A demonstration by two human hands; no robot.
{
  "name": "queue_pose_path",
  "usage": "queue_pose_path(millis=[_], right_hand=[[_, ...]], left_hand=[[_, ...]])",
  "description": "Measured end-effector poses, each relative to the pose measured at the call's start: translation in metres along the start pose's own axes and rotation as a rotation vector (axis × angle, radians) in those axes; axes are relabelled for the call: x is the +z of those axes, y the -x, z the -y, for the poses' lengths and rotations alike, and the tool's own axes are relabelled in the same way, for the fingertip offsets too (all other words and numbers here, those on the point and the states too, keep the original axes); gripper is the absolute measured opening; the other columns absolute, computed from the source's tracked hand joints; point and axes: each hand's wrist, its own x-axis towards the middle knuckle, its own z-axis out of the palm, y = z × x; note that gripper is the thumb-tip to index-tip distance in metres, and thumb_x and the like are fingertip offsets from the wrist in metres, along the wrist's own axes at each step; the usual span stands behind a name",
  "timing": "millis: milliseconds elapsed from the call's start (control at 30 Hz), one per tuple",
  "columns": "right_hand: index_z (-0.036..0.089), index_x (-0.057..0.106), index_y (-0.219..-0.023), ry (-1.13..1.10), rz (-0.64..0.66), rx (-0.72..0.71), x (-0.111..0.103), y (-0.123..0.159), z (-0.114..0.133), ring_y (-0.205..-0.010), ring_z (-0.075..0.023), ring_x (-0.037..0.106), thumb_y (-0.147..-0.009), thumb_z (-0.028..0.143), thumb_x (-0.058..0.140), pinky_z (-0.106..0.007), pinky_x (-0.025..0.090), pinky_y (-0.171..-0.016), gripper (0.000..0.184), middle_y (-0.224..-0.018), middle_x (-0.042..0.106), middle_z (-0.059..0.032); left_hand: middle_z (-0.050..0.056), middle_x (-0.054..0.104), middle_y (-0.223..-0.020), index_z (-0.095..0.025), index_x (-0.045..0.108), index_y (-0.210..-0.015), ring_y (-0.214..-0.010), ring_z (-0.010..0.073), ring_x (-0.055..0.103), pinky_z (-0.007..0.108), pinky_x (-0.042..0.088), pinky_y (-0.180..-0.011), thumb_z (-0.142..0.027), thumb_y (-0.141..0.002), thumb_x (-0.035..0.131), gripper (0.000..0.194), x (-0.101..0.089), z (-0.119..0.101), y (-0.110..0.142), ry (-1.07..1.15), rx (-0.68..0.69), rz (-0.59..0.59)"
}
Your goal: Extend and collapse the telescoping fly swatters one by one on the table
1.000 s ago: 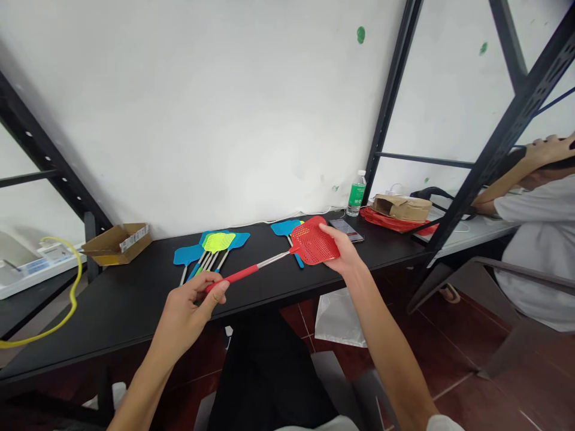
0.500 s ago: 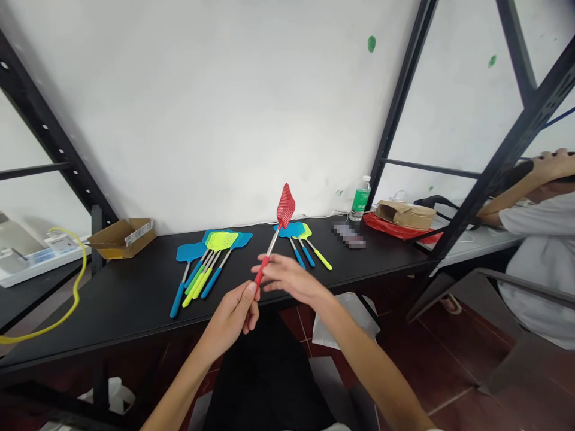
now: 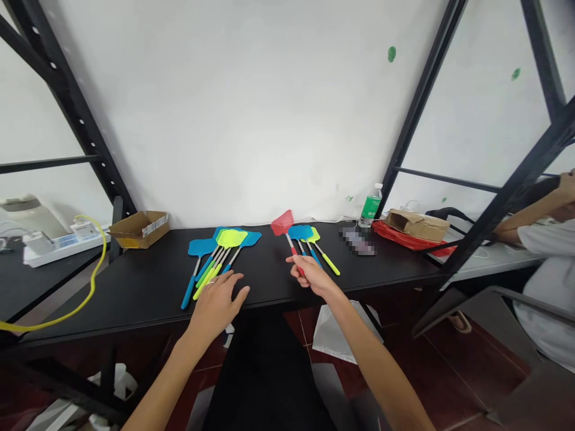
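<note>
My right hand (image 3: 309, 274) grips the red handle of a red fly swatter (image 3: 283, 223), just left of a small group with blue fly swatters (image 3: 300, 232) and a yellow-green fly swatter (image 3: 331, 260). Fingers spread and holding nothing, my left hand (image 3: 221, 299) hovers at the handle ends of the left group. That group holds a yellow-green fly swatter (image 3: 232, 238) lying over several blue and green ones. A blue fly swatter (image 3: 202, 247) lies at its left side. My left hand hides some of the handle ends.
An open cardboard box (image 3: 140, 230) stands at the back left of the black table (image 3: 135, 293). A bottle (image 3: 371, 206), a red bag (image 3: 395, 233) and a brown package (image 3: 416, 225) are at the right. A yellow cable (image 3: 93, 281) hangs left. A person (image 3: 545, 239) sits far right.
The red fly swatter has passed from my left hand to my right and come down beside the right group. My left hand has moved left to the left group, its fingers opened.
</note>
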Motion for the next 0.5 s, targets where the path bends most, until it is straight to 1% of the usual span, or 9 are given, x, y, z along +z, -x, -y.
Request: queue_pose_path(millis=[100,167,233,333,433,500], right_hand=[[0.014,0.062,-0.101,-0.08,0.016,0.048,-0.009,-0.003,-0.001,-0.037,-0.0027,0.018,-0.088,0.052,0.063,-0.019,0.008,-0.039,0.04,-0.054,0.041,0.0094],[0.014,0.062,-0.101,-0.128,0.013,0.064,-0.009,-0.005,-0.003,-0.038,-0.003,0.016,-0.087,0.051,0.064,-0.02,0.007,-0.039,0.04,-0.054,0.039,0.0097],[0.015,0.061,-0.104,-0.16,-0.003,0.066,-0.008,-0.006,-0.003,-0.038,-0.0034,0.018,-0.086,0.05,0.064,-0.02,0.009,-0.04,0.04,-0.055,0.042,0.0092],[0.017,0.056,-0.107,-0.167,-0.027,0.068,-0.006,-0.007,-0.003,-0.039,-0.0044,0.025,-0.086,0.051,0.065,-0.019,0.012,-0.04,0.04,-0.057,0.05,0.0069],[0.02,0.051,-0.106,-0.099,-0.042,0.08,-0.006,-0.008,-0.004,-0.04,-0.0059,0.032,-0.087,0.055,0.062,-0.019,0.016,-0.04,0.042,-0.061,0.059,0.0034],[0.02,0.05,-0.114,-0.002,-0.052,0.069,-0.009,-0.01,-0.005,-0.04,-0.007,0.035,-0.088,0.057,0.06,-0.019,0.018,-0.039,0.046,-0.063,0.063,0.0013]], left_hand=[[0.021,0.054,-0.146,-0.014,0.064,-0.132,-0.138,0.041,0.046,0.055,0.042,-0.105,-0.047,-0.095,0.044,0.054,0.009,0.017,-0.002,-0.142,-0.049,0.037],[0.021,0.051,-0.149,-0.016,0.064,-0.132,-0.14,0.0414,0.044,0.056,0.041,-0.105,-0.048,-0.095,0.044,0.053,0.013,0.021,-0.001,-0.192,-0.052,0.044],[0.02,0.052,-0.149,-0.018,0.065,-0.131,-0.138,0.0416,0.046,0.057,0.041,-0.105,-0.049,-0.095,0.044,0.052,0.014,0.021,-0.001,-0.203,-0.046,0.042],[0.021,0.055,-0.145,-0.018,0.068,-0.126,-0.13,0.0422,0.053,0.058,0.041,-0.104,-0.048,-0.094,0.045,0.05,0.013,0.018,0.0,-0.189,-0.039,0.033],[0.019,0.058,-0.142,-0.019,0.071,-0.118,-0.125,0.0403,0.057,0.056,0.041,-0.104,-0.046,-0.094,0.046,0.044,0.01,0.015,0.0,-0.189,-0.03,0.028],[0.017,0.061,-0.136,-0.019,0.072,-0.113,-0.12,0.0383,0.06,0.053,0.042,-0.103,-0.045,-0.094,0.046,0.041,0.008,0.012,0.001,-0.187,-0.025,0.031]])
